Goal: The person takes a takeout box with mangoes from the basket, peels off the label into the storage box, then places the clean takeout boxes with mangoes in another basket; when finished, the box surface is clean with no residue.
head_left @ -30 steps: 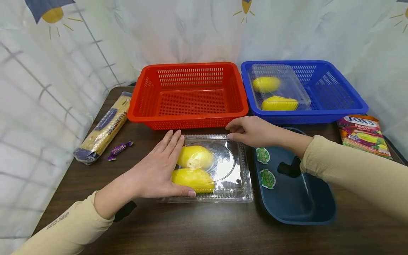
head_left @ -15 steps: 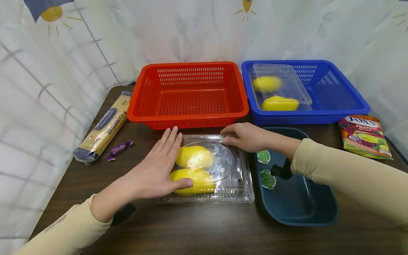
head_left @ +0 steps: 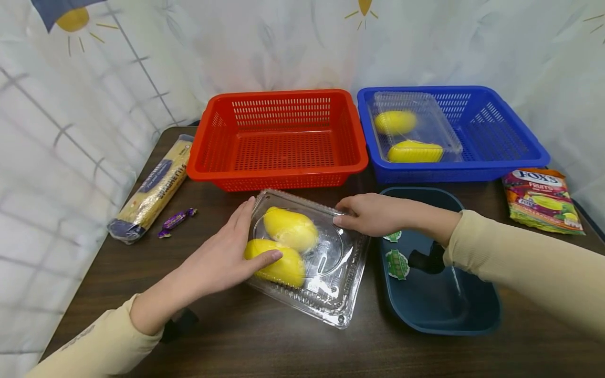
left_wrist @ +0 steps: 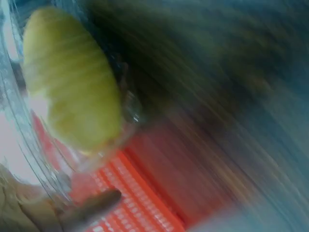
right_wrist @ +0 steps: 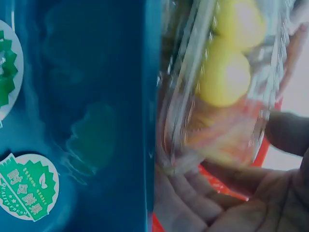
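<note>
A clear plastic clamshell box with two yellow mangoes inside is turned askew in front of the red basket, its near right corner toward me. My left hand grips its left side, thumb over the lid. At the far right corner, my right hand holds the box between thumb and fingers. The right wrist view shows the fingers under the box. In the blurred left wrist view, one mango shows through the plastic.
Behind are a red basket and a blue basket with another clamshell of mangoes. A dark blue tub with green stickers stands right. Spaghetti and a purple-wrapped candy lie left; a Fox's bag lies far right.
The clamshell box has turned clockwise from lying square, its near right corner swinging toward me. The left hand has gone from flat against its side to gripping it.
</note>
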`<state>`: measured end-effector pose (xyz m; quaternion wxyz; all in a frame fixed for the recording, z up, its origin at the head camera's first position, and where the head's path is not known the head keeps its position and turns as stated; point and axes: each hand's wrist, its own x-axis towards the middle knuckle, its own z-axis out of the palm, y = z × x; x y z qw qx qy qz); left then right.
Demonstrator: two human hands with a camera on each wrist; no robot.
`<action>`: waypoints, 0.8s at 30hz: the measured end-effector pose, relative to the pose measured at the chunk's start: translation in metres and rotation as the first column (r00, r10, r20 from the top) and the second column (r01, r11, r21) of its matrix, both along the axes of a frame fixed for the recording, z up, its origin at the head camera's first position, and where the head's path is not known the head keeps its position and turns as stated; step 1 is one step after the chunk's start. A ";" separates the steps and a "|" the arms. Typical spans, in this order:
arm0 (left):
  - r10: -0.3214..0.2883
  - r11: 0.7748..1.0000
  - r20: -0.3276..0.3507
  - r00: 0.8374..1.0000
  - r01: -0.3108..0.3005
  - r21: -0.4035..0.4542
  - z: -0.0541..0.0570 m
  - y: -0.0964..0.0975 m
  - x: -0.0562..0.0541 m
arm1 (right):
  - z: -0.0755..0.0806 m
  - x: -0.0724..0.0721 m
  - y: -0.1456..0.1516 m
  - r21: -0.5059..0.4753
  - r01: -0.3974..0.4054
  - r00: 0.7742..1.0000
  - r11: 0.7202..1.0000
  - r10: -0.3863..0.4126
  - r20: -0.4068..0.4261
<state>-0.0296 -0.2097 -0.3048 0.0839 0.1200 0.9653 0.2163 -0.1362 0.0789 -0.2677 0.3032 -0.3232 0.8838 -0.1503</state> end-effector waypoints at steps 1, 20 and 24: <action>-0.016 1.000 0.002 1.000 0.016 0.008 -0.001 -0.002 -0.002 | 0.001 -0.001 0.000 0.003 -0.003 1.000 1.000 0.003 0.026; -0.291 0.949 0.124 0.949 0.270 0.162 -0.002 -0.027 -0.062 | -0.026 0.015 -0.029 -0.215 0.380 0.808 0.900 -0.210 0.551; -0.249 0.959 0.113 0.962 0.229 0.164 -0.001 -0.028 -0.067 | -0.029 0.023 -0.032 -0.231 0.455 0.776 0.860 -0.256 0.576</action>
